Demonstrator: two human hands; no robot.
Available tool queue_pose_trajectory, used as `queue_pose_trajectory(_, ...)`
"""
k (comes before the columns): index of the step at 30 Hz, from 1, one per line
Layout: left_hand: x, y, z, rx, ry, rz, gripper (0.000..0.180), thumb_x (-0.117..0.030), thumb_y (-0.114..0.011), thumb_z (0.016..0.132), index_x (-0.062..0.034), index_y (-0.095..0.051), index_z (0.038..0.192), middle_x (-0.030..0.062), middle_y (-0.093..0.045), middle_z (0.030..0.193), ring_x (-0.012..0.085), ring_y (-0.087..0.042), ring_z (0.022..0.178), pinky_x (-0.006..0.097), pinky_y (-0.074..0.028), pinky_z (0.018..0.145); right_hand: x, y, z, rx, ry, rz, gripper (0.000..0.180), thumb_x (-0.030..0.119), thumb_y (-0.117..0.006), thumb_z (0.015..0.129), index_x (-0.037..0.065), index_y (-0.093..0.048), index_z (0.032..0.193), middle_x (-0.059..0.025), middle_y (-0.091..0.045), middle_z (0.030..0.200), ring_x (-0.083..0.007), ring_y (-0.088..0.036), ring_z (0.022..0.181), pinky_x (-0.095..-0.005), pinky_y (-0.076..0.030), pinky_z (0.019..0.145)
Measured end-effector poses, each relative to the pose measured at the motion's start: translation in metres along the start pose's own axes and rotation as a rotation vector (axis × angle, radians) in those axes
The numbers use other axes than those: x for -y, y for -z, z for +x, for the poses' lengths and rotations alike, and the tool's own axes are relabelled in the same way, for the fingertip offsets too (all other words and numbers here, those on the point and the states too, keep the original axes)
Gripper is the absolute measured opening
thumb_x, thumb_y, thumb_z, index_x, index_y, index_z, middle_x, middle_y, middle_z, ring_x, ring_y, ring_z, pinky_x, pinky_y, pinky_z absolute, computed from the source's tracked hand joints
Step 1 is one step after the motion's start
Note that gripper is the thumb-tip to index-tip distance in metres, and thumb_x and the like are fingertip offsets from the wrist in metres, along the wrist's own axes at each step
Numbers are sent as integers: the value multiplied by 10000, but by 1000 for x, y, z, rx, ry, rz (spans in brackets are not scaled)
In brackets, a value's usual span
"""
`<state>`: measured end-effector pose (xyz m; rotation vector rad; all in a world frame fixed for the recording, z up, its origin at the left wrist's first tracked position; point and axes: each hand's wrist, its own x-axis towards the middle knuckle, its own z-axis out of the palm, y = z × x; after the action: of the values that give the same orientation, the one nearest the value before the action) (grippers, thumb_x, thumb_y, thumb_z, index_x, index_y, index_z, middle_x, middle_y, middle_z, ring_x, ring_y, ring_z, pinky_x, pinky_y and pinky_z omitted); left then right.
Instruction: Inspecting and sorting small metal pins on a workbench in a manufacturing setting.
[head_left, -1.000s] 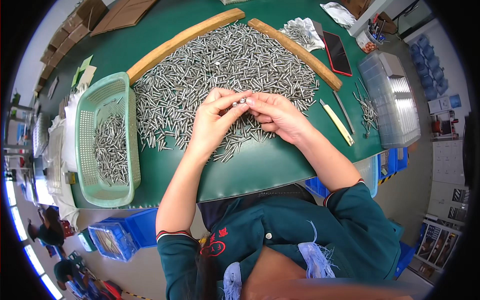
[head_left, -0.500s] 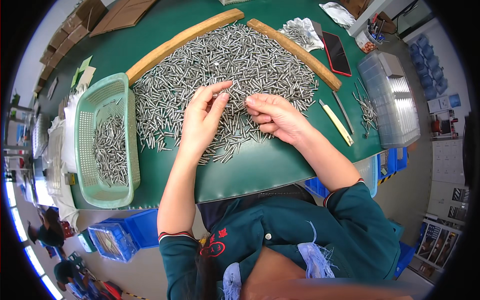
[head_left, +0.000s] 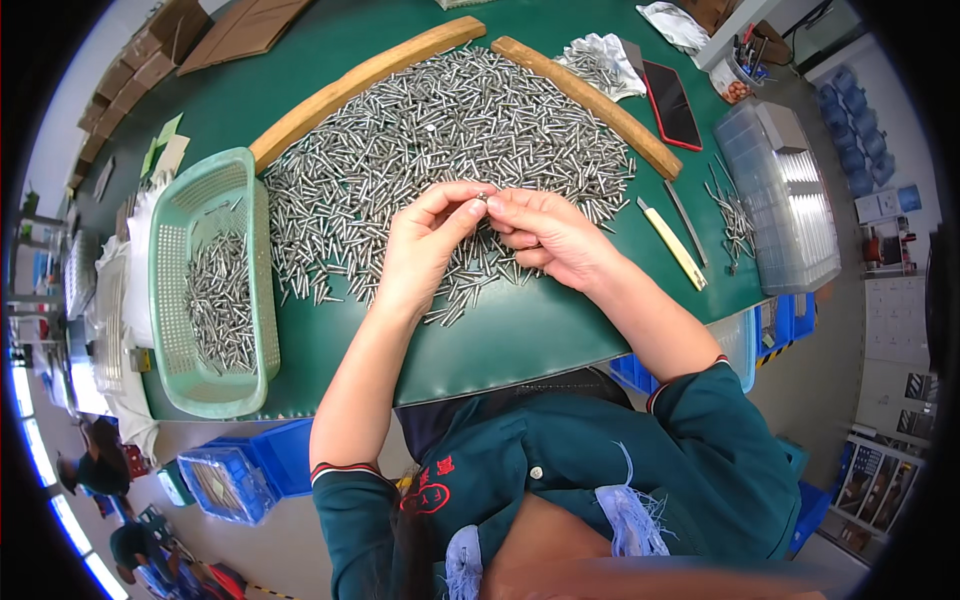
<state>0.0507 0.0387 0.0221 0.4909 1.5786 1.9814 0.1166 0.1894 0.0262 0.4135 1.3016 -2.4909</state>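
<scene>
A wide heap of small silvery metal pins (head_left: 430, 125) covers the middle of the green table (head_left: 470, 355). Over the near part of the heap, my left hand (head_left: 428, 240) and my right hand (head_left: 555, 235) meet fingertip to fingertip. Between them they pinch one small metal pin (head_left: 482, 197), mostly covered by thumbs and forefingers. The other fingers of my right hand are curled in. To the left stands a pale green plastic basket (head_left: 262, 290), with a smaller pile of pins (head_left: 222, 310) inside.
Two wooden strips (head_left: 370, 80) (head_left: 590, 100) border the heap's far side. At right lie a yellow-handled craft knife (head_left: 675, 250), a thin metal strip (head_left: 686, 222), a red-edged phone (head_left: 672, 105) and long thin rods (head_left: 733, 220) beside clear plastic boxes (head_left: 780, 200). Cardboard boxes (head_left: 150, 55) stand far left.
My left hand has moved right and slightly nearer, and its thumb and forefinger have closed on the pin at my right fingertips. My right hand has barely moved.
</scene>
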Motion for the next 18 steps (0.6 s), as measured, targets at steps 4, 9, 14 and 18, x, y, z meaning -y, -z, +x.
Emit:
queue_pose_trajectory(4, -1, -1, 0, -5, -2, 4, 163, -60, -572, 830, -32, -622, 983, 25, -600, 970, 78, -533, 841, 205, -422, 752, -2, 3, 1, -5, 11, -19, 179, 250, -594, 840, 85, -532, 874, 91, -421, 662, 21, -302, 500, -134, -197, 391)
queue_pose_trajectory(9, 0, 0, 0, -18, 2, 34, 165, -69, -584, 823, -40, -633, 978, 18, -589, 949, 81, -530, 819, 214, -424, 729, -3, 2, 2, -52, 30, -110, 186, 273, -577, 850, 90, -549, 864, 92, -409, 625, 14, -300, 492, -148, -205, 396)
queue_pose_trajectory(14, -2, 2, -1, -60, -266, 558, 210, -81, -615, 794, -74, -636, 1003, 27, -568, 858, 112, -538, 794, 237, -436, 691, 4, -7, -4, -108, 155, -287, 214, 290, -506, 893, 104, -534, 792, 91, -407, 629, 21, -268, 453, -150, -163, 388)
queue_pose_trajectory(18, 2, 0, -1, -105, -492, 828, 369, -99, -666, 730, -101, -593, 1092, 45, -549, 800, 184, -537, 751, 276, -442, 661, 1, 0, -1, -105, 163, -365, 246, 308, -481, 904, 96, -530, 788, 86, -411, 627, 18, -254, 436, -156, -166, 381)
